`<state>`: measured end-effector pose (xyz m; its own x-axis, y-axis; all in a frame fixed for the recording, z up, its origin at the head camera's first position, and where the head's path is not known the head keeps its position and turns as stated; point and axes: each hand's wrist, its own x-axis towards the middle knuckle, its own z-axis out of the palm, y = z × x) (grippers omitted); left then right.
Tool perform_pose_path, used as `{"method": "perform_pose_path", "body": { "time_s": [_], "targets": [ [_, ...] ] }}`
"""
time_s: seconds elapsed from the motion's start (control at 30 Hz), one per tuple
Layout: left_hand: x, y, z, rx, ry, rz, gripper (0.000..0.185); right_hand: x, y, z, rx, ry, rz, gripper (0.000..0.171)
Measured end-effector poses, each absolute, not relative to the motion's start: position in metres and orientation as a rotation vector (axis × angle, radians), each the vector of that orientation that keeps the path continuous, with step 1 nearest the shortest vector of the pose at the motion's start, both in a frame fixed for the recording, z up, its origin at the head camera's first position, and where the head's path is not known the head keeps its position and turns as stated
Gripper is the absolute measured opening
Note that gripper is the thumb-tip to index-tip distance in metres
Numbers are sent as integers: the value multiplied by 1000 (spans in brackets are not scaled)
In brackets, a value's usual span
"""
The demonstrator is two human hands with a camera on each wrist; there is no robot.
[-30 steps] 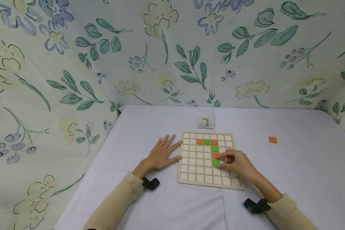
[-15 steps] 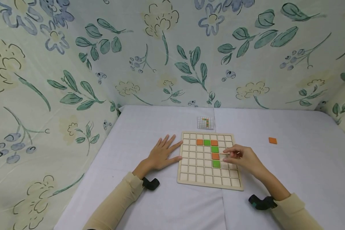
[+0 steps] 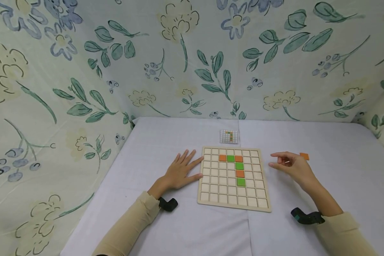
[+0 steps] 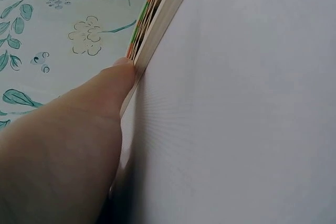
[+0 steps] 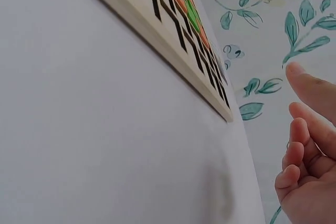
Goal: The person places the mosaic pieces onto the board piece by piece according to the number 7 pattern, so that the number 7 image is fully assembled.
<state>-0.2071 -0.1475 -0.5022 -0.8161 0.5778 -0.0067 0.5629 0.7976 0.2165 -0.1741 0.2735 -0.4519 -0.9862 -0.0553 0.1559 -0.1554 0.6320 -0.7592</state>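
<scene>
A wooden grid board lies flat on the white table. It carries orange and green tiles in an L: a top row of three, then green, orange and green running down. My left hand lies flat on the cloth, and its thumb touches the board's left edge. My right hand hovers right of the board with loosely curled fingers that hold nothing. A loose orange tile lies just beyond that hand.
A small pattern card lies behind the board. Floral fabric walls close in the table at the back and on both sides. The white tablecloth stretches out to the right of the board.
My right hand has left the lower green tile on the board and moved right, off the board, toward the loose orange tile. The left hand has stayed put.
</scene>
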Motion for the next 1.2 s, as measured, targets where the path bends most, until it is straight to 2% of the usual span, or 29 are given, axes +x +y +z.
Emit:
{"method": "perform_pose_path", "body": {
  "time_s": [0.23, 0.8, 1.2],
  "targets": [
    [-206, -147, -499, 899, 2887, 354, 74, -182, 303, -457, 43, -2710, 1242, 51],
    [-206, -148, -500, 913, 2882, 345, 73, -196, 368, -470, -88, -2700, 1203, 60],
    [-206, -147, -497, 906, 2875, 347, 73, -198, 390, -477, -243, -2765, 1198, 68]
  ]
}}
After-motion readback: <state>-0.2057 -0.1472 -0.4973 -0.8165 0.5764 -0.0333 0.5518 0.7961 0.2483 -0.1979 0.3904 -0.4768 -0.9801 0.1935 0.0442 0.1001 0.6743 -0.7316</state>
